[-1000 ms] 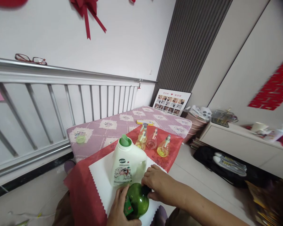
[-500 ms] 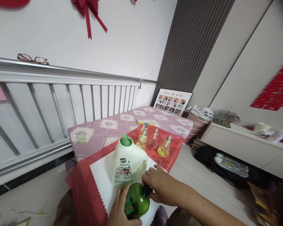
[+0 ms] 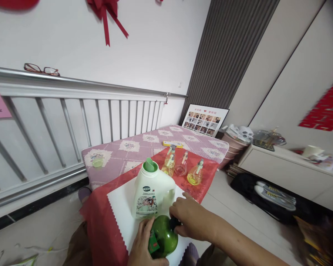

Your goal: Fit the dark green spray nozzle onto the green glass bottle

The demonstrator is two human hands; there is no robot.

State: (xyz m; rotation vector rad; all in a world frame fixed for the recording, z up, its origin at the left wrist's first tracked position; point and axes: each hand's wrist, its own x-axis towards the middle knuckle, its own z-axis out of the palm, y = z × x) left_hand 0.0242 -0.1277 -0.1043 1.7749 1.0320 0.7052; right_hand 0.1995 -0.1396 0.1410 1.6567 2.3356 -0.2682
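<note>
A round green bottle [image 3: 166, 236] lies tilted over the white mat [image 3: 119, 207], its dark neck pointing right. My left hand [image 3: 143, 242] is wrapped round its body from the left. On the other side, the fingers of my right hand [image 3: 187, 214] close around its black cap [image 3: 174, 222]. Just behind the green bottle stands a large white detergent jug [image 3: 148, 188], uncapped, with a green spout in its mouth. Farther back are several clear spray bottles, one with yellow liquid [image 3: 194, 177] and one pinkish [image 3: 181, 168].
A red cloth [image 3: 100, 221] covers part of the patterned pink table [image 3: 119, 157]. On it are a pale green cap [image 3: 97, 162] and a yellow box [image 3: 172, 144]. A radiator [image 3: 72, 122] runs along the left wall. To the right stands a low white cabinet [image 3: 283, 166].
The whole view has shifted slightly, so things appear a little farther right. Both hands keep their hold on the green bottle and its cap.
</note>
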